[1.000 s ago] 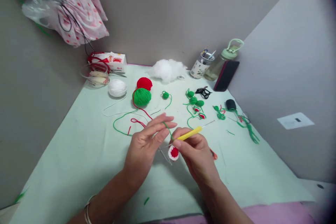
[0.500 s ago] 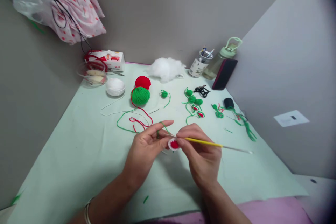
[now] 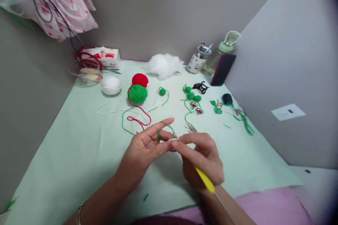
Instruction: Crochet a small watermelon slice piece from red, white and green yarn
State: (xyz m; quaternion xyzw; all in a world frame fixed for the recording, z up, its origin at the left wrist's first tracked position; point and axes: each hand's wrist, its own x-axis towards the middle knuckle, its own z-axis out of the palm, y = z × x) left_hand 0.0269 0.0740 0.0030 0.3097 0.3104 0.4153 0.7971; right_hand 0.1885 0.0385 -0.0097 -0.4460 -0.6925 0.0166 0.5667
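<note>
Between finger and thumb, my left hand (image 3: pixel 144 147) pinches a small crocheted piece (image 3: pixel 173 140), now seen nearly edge-on with its white rim up. Green yarn (image 3: pixel 168 123) loops round the fingers of this hand and runs over the raised index finger to the piece. My right hand (image 3: pixel 203 158) is closed on a crochet hook (image 3: pixel 204 179) with a yellow handle, whose thin tip meets the piece beside the green strand. Just beyond the right hand lie small scissors (image 3: pixel 190 128), their handles hidden by it.
Green (image 3: pixel 137 94), red (image 3: pixel 140 80) and white yarn balls (image 3: pixel 111 85) sit at the left with loose strands. White stuffing (image 3: pixel 164 65), a pen cup (image 3: pixel 198 59), a bottle (image 3: pixel 218 54) and a phone (image 3: pixel 223 70) line the back. Small green crocheted pieces (image 3: pixel 190 95) lie to the right.
The hook has swung from lying nearly level to pointing up and away, its handle end now toward me. The crocheted piece has turned from showing its red face to edge-on. Scissors have come into view.
</note>
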